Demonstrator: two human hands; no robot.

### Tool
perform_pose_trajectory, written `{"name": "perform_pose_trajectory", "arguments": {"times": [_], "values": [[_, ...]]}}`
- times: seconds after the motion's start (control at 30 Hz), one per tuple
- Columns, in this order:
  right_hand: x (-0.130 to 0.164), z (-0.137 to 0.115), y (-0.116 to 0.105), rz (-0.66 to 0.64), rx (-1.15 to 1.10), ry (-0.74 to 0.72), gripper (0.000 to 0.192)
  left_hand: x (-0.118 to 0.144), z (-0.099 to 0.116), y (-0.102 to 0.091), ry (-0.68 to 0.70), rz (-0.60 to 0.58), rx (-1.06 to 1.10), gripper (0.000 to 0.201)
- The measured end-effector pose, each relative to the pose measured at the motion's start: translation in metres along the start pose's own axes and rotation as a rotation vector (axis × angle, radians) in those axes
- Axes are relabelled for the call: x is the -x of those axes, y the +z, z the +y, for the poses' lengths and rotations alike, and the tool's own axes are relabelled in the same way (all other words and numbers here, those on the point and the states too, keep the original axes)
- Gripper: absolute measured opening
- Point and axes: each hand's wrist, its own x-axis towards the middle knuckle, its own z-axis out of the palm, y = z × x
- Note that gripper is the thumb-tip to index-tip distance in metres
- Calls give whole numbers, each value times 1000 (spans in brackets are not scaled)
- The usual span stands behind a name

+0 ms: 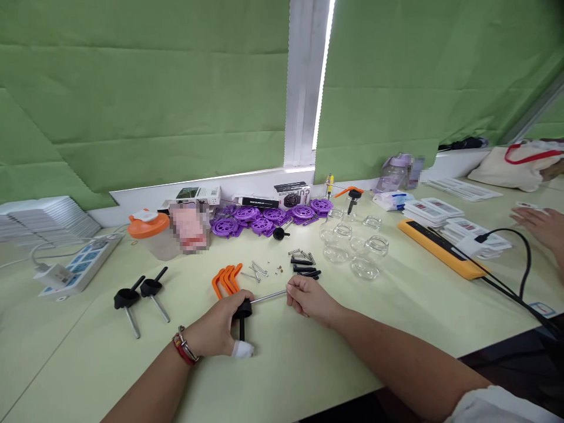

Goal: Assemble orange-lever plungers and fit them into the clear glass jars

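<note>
A pale green table runs below green blinds. Empty glass jars stand far right of centre. Near, the left hand is clamped on a black knob; the right hand pinches its metal rod. Orange brackets and screws lie just beyond.

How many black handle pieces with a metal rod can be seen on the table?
4: two lie side by side at the left, one is gripped in both hands, one small one lies by the purple wheels.
</note>
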Motion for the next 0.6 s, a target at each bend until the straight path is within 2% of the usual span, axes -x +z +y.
{"name": "perform_pose_trajectory", "arguments": {"times": [0.27,0.6], "values": [[-4,7,-2,-66,67,-95,38,1,-2,-1,0,-25,5,70],[-7,12,-3,-71,172,-98,48,2,-2,-2,-17,-47,55,70]]}}
